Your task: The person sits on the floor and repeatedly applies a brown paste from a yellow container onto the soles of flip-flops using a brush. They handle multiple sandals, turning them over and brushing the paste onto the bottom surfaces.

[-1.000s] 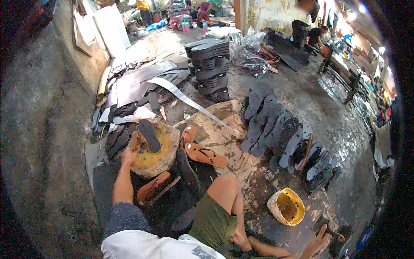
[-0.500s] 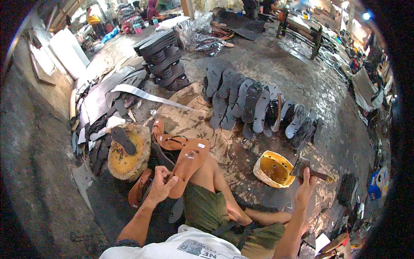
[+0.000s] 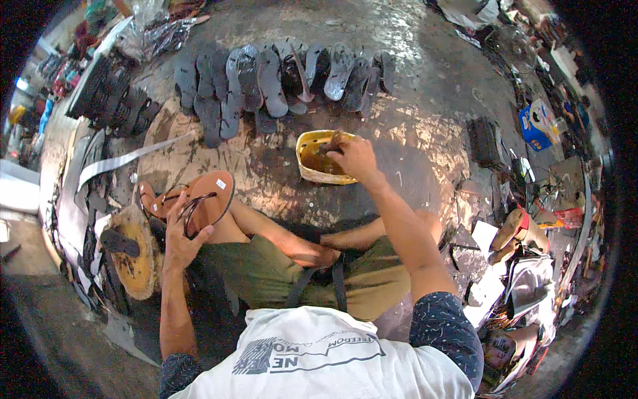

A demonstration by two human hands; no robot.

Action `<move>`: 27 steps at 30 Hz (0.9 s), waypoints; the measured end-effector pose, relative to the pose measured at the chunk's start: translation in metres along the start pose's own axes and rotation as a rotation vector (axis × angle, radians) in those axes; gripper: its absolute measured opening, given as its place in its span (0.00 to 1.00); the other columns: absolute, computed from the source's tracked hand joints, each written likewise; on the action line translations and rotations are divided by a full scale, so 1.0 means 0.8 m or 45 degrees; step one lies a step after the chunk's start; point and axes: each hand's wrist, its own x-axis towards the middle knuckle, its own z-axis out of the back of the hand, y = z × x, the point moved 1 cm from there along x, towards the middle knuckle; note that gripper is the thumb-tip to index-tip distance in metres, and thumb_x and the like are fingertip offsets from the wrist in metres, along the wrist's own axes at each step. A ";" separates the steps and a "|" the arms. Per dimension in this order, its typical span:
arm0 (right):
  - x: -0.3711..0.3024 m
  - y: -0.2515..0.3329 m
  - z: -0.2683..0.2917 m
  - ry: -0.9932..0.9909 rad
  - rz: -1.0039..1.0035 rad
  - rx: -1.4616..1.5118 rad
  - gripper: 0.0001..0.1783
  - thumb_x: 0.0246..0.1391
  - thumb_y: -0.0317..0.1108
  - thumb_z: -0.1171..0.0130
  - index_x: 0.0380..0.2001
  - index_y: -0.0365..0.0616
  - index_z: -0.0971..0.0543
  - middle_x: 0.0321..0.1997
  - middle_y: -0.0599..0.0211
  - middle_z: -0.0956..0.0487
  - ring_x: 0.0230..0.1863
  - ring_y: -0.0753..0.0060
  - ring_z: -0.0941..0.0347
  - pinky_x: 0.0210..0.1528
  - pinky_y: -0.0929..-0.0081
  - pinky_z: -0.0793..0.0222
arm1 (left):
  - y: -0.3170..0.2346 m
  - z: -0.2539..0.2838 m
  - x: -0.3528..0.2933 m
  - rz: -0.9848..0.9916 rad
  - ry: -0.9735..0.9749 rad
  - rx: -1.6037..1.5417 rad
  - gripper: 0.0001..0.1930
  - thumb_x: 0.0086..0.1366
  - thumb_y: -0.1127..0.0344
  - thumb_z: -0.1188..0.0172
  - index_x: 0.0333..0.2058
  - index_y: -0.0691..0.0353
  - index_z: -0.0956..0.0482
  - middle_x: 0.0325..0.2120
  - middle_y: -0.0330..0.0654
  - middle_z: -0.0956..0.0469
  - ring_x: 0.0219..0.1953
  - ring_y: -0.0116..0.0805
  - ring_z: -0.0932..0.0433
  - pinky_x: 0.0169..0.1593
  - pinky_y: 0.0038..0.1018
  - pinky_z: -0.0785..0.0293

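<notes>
A brown sandal (image 3: 214, 194) with thin dark straps tilts up in my left hand (image 3: 183, 239). The fingers close around its side, by the straps. Behind it, another brown sandal (image 3: 154, 203) lies partly covered. My right hand (image 3: 355, 158) is at the far right rim of a yellow tub (image 3: 325, 178) with an amber-brown inside. Its fingers are closed on a dark-headed tool (image 3: 330, 145), mostly hidden by the hand and tub.
Rows of dark soles (image 3: 269, 83) lie beyond the tub. At left stands a round yellow-topped block (image 3: 136, 269) bearing a dark sole (image 3: 121, 243). A pale strip (image 3: 126, 158) curves across the floor. Scraps and a blue box (image 3: 537, 126) lie at right.
My right hand has moved left to the tub, carrying the tool into it. The brown sandal in my left hand has turned, now showing its straps. The view has swung right and down.
</notes>
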 end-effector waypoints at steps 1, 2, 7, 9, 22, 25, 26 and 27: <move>0.004 0.000 -0.008 -0.006 0.006 0.006 0.20 0.53 0.51 0.33 0.46 0.57 0.13 0.37 0.59 0.14 0.41 0.51 0.18 0.50 0.54 0.24 | -0.001 -0.002 0.006 -0.006 0.019 -0.033 0.37 0.56 0.59 0.26 0.63 0.66 0.26 0.73 0.50 0.41 0.72 0.49 0.40 0.73 0.40 0.43; 0.005 -0.002 -0.012 0.080 0.096 -0.179 0.21 0.55 0.50 0.33 0.47 0.52 0.14 0.40 0.60 0.14 0.43 0.56 0.17 0.50 0.56 0.24 | -0.005 -0.001 0.004 -0.009 0.033 -0.058 0.37 0.56 0.60 0.26 0.63 0.65 0.26 0.73 0.50 0.41 0.72 0.49 0.40 0.73 0.40 0.43; -0.011 -0.005 0.096 -0.173 -0.353 0.923 0.18 0.58 0.42 0.30 0.47 0.43 0.16 0.44 0.61 0.14 0.50 0.68 0.20 0.54 0.62 0.26 | -0.023 0.019 0.003 0.177 0.063 -0.090 0.39 0.58 0.62 0.28 0.67 0.66 0.31 0.69 0.47 0.34 0.71 0.42 0.36 0.73 0.36 0.43; -0.050 -0.025 0.155 -0.077 -0.379 0.638 0.16 0.58 0.39 0.31 0.47 0.43 0.16 0.45 0.59 0.14 0.51 0.66 0.20 0.53 0.63 0.27 | -0.012 0.005 0.015 0.160 -0.063 -0.959 0.31 0.69 0.63 0.38 0.68 0.67 0.32 0.66 0.42 0.30 0.65 0.34 0.30 0.68 0.30 0.37; -0.046 0.122 0.234 -0.610 -0.203 1.260 0.14 0.61 0.35 0.32 0.47 0.41 0.19 0.43 0.70 0.17 0.46 0.77 0.23 0.50 0.72 0.27 | -0.219 -0.143 0.060 0.447 0.349 -2.220 0.29 0.77 0.42 0.54 0.63 0.60 0.30 0.54 0.44 0.21 0.51 0.37 0.19 0.53 0.37 0.17; -0.034 0.181 0.184 -0.707 0.208 0.792 0.14 0.59 0.37 0.32 0.45 0.43 0.18 0.46 0.51 0.17 0.49 0.45 0.21 0.52 0.55 0.28 | -0.205 -0.158 0.061 0.267 0.525 -2.403 0.28 0.77 0.42 0.53 0.62 0.58 0.29 0.54 0.44 0.21 0.51 0.38 0.19 0.51 0.37 0.18; -0.048 0.190 0.184 -0.593 0.229 0.841 0.15 0.59 0.37 0.33 0.46 0.42 0.19 0.46 0.50 0.18 0.49 0.43 0.22 0.53 0.53 0.28 | -0.212 -0.152 0.065 0.302 0.443 -2.472 0.28 0.77 0.42 0.54 0.61 0.59 0.28 0.53 0.45 0.20 0.51 0.40 0.19 0.51 0.38 0.18; -0.069 0.199 0.183 -0.477 0.250 0.888 0.15 0.60 0.37 0.33 0.46 0.42 0.19 0.47 0.49 0.19 0.49 0.41 0.23 0.53 0.51 0.29 | -0.216 -0.147 0.067 0.336 0.360 -2.539 0.29 0.77 0.42 0.54 0.61 0.61 0.28 0.53 0.46 0.20 0.50 0.42 0.18 0.51 0.38 0.18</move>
